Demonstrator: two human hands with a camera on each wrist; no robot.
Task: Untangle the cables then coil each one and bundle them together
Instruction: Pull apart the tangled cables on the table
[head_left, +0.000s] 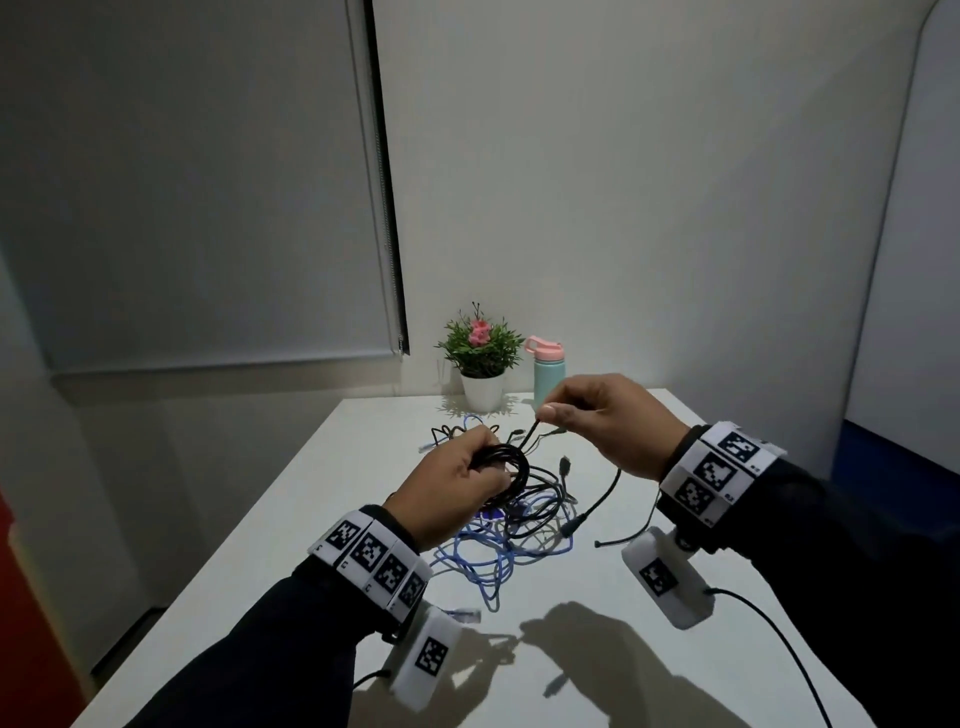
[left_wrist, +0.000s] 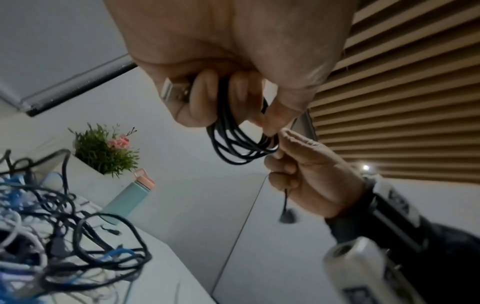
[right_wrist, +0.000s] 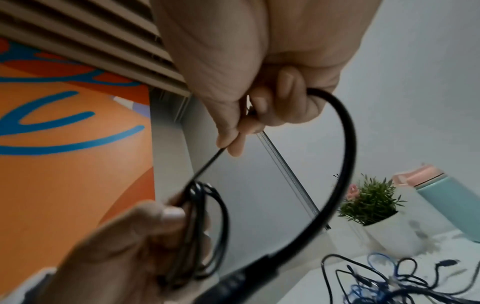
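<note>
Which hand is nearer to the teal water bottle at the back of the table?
Right. The right hand is raised just in front of the teal water bottle; the left hand is lower, nearer the person, holding the black cable coil.

Left hand (head_left: 457, 488) grips a black coil (head_left: 506, 465); right hand (head_left: 618, 421), at 1 o'clock, pinches its free end above the surface (head_left: 311, 519).

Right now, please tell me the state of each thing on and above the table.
Black cable: partly coiled, off the table.
Left hand: grips the coil.
Right hand: pinches the cable's free end.
Blue cable: loose on the table, tangled.
Bottle: upright, lid closed.
Potted plant: upright.
</note>
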